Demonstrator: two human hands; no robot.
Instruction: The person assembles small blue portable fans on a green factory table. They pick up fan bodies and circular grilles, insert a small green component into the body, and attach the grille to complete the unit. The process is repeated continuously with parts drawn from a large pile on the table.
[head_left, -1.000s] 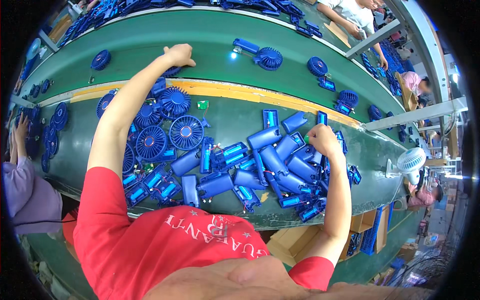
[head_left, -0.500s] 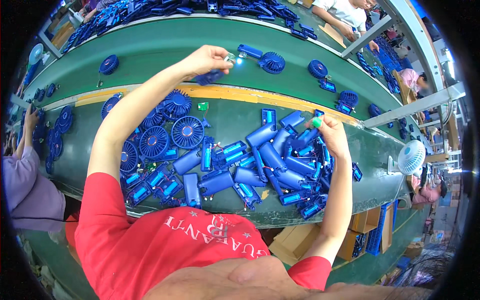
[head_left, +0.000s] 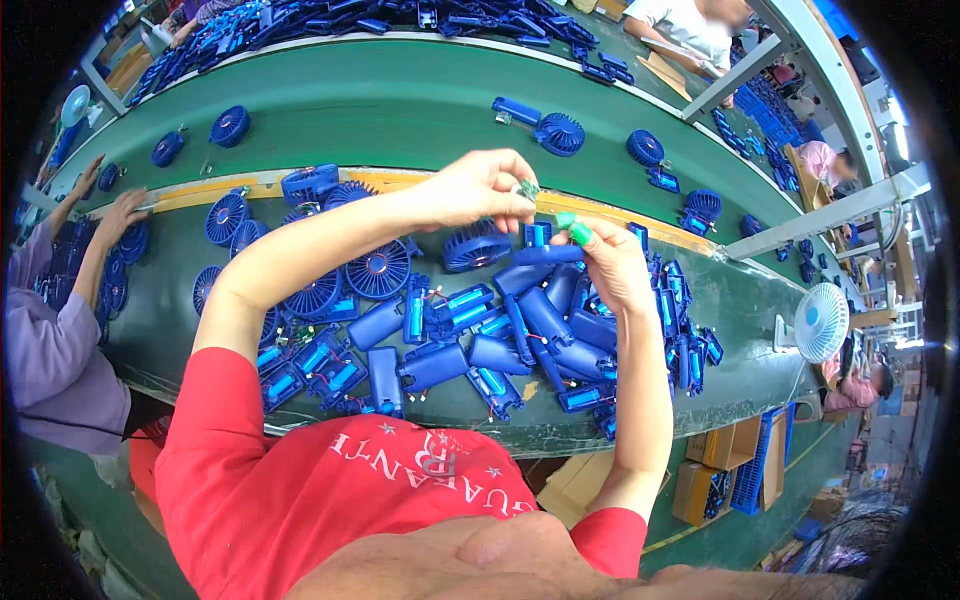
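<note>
Over the near bench, my left hand [head_left: 478,192] pinches a small green circuit board [head_left: 528,190]. A round blue fan head [head_left: 476,246] is just below that hand; whether a wire joins it to the board I cannot make out. Close by on the right, my right hand [head_left: 612,262], with green covers on the thumb and a finger, grips a blue fan handle shell [head_left: 548,256]. Under it lies a pile of handle shells [head_left: 545,318], several holding light-blue battery cells. More fan heads [head_left: 378,268] lie left of the pile.
A green conveyor belt [head_left: 350,120] beyond a yellow-edged strip [head_left: 400,180] carries fans with handles. A white desk fan [head_left: 822,322] stands at the right. A co-worker in a purple sleeve [head_left: 60,360] reaches in from the left. Cardboard boxes [head_left: 705,490] stand below the bench's right end.
My left hand has come back from over the belt, rightward and nearer, with the board and fan head. My right hand has moved left with a shell. The co-worker's hands have reached toward the belt.
</note>
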